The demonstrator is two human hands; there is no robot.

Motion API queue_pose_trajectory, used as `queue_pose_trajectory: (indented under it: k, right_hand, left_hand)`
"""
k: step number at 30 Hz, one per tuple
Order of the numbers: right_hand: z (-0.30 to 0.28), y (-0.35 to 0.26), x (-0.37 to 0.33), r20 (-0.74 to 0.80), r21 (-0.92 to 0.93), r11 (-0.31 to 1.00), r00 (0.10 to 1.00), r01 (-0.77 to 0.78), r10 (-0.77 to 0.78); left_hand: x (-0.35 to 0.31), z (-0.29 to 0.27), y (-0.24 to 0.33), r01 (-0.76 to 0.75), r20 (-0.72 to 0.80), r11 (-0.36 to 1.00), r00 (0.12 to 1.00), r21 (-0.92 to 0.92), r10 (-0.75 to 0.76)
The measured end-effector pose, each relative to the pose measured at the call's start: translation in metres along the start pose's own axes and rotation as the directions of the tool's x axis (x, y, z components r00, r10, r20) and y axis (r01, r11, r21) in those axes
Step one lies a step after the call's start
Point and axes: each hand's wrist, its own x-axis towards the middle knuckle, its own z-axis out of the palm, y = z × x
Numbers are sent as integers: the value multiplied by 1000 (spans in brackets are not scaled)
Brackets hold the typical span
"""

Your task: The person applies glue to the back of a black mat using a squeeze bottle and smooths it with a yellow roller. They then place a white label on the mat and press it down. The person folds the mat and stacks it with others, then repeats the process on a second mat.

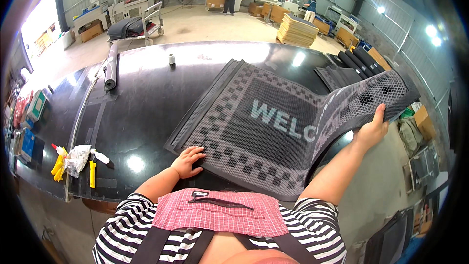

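A grey and black doormat (pixel 234 132) with a checkered border and pale lettering lies across the black table. Its right part is raised and curled upward in my right hand (pixel 372 129), which has its thumb over the edge. My left hand (pixel 189 162) lies by the mat's near left corner, fingers spread and touching its edge. Under the mat, the edge of another dark mat (pixel 200 102) shows along the left side. The right hand's fingers are partly hidden behind the curled part.
On the black table (pixel 141 122) are a rolled mat (pixel 112 66), a small white spool (pixel 171 58), yellow-handled tools (pixel 59 164), a plastic bag (pixel 78 160) and a white bottle (pixel 100 156). Rolled dark mats (pixel 359 63) lie at the far right. Beyond stand a cart (pixel 146 24), a yellowish stack (pixel 297 30) and two people.
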Motion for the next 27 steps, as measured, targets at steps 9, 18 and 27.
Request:
queue_pose_trajectory:
  k: [9,18,27]
  right_hand:
    - [-6,2,1,2,4,1000,1000,-1,1]
    - [-7,3,3,-6,-27,1000,1000,15,-15]
    - [-8,4,3,37,-25,1000,999,14,-13]
  left_hand:
    - [1,1,-4,7,5,1000,1000,0,-7]
    - [1,-2,2,14,10,1000,1000,-6,-14]
    - [1,-1,5,9,4,1000,1000,-15,-9]
